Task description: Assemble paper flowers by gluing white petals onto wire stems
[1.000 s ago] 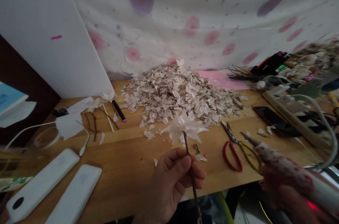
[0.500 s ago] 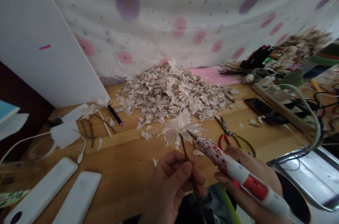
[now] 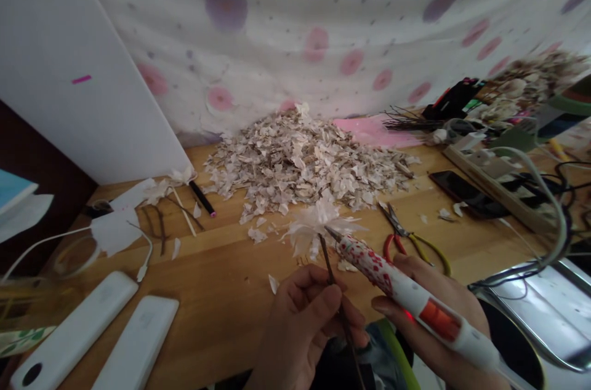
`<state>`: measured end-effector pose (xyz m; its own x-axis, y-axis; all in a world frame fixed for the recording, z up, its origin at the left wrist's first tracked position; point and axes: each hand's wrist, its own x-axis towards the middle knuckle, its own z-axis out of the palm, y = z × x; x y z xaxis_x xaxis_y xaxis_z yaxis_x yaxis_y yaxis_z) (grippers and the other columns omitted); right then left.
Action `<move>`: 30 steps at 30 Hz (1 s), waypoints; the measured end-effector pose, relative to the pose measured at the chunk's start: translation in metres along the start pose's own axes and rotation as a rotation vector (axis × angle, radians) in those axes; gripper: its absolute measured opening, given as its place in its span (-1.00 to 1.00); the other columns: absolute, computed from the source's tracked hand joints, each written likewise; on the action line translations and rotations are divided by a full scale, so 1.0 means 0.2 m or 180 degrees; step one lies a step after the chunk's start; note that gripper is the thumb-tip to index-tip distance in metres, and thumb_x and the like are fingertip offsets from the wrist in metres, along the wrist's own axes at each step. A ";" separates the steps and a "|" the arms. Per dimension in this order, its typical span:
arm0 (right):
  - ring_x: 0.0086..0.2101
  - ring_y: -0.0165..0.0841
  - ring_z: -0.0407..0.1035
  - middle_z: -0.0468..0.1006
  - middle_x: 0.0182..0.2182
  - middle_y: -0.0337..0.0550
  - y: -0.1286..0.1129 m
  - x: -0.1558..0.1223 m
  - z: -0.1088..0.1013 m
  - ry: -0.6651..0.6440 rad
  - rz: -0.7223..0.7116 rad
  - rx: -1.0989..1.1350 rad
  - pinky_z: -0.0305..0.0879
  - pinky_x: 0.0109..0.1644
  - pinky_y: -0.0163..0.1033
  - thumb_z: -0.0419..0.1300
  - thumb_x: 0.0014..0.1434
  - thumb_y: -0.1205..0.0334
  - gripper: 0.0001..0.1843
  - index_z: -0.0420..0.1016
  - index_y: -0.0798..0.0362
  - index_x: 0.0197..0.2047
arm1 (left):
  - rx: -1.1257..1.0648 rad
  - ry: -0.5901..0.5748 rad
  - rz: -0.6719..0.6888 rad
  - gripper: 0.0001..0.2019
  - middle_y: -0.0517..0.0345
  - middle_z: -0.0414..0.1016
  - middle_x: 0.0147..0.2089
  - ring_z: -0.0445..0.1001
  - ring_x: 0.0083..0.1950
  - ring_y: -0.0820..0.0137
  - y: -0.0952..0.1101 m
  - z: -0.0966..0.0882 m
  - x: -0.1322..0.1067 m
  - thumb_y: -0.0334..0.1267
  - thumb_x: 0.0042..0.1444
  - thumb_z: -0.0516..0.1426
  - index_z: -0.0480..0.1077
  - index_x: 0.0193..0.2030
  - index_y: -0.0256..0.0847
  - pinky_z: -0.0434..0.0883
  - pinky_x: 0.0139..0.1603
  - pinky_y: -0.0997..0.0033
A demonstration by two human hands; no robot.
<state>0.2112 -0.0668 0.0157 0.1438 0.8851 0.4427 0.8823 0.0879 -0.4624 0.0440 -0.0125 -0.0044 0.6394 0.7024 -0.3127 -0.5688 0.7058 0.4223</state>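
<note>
My left hand (image 3: 311,316) pinches a thin brown twig (image 3: 325,259) between thumb and fingers. At the twig's upper end is a white petalled flower (image 3: 310,224), tilted away from me. My right hand (image 3: 443,310) is wrapped round a white glue gun (image 3: 401,285) with red speckles and an orange-red window. The gun's dark metal tip points at the base of the flower, close to the twig's top; whether it touches I cannot tell. Behind the flower rises a heap of pale, dry flakes (image 3: 295,162).
Pliers (image 3: 399,233) with red and yellow handles lie right of the flower. Farther right are a phone (image 3: 466,193), a power strip (image 3: 498,187) and cables. Two white oblong devices (image 3: 138,341) and a black marker (image 3: 202,198) lie left. A patterned cloth (image 3: 277,21) hangs behind.
The glue gun's tip has come slightly nearer the twig at the flower's base. Both hands keep their holds, and the whole view has shifted a little.
</note>
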 end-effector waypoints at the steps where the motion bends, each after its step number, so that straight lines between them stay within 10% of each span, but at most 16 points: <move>1: -0.64 -0.29 0.44 0.50 -0.62 -0.22 0.00 0.00 0.00 0.0056 0.0070 -0.0070 0.26 -0.57 -0.25 -0.05 0.38 -0.34 -0.43 0.36 -0.06 -0.40 | -0.0025 -0.0029 0.0009 -0.74 0.18 0.63 -0.54 0.62 -0.54 0.41 0.00 0.00 0.00 -0.18 -0.01 0.45 0.50 -0.34 -0.24 0.52 -0.48 0.57; 30: -0.60 -0.35 0.39 0.48 -0.55 -0.26 -0.04 -0.02 -0.02 -0.0125 0.0159 0.0153 0.21 -0.53 -0.26 -0.04 0.38 -0.33 -0.45 0.39 -0.03 -0.32 | 0.0036 -0.0076 -0.0038 -0.80 0.16 0.66 -0.51 0.62 -0.54 0.48 0.06 0.03 0.00 -0.20 -0.03 0.46 0.62 -0.35 -0.23 0.54 -0.43 0.64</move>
<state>0.2049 -0.0724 0.0204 0.1686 0.9061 0.3880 0.8518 0.0641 -0.5199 0.0399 -0.0055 0.0047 0.6584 0.6915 -0.2974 -0.5553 0.7129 0.4282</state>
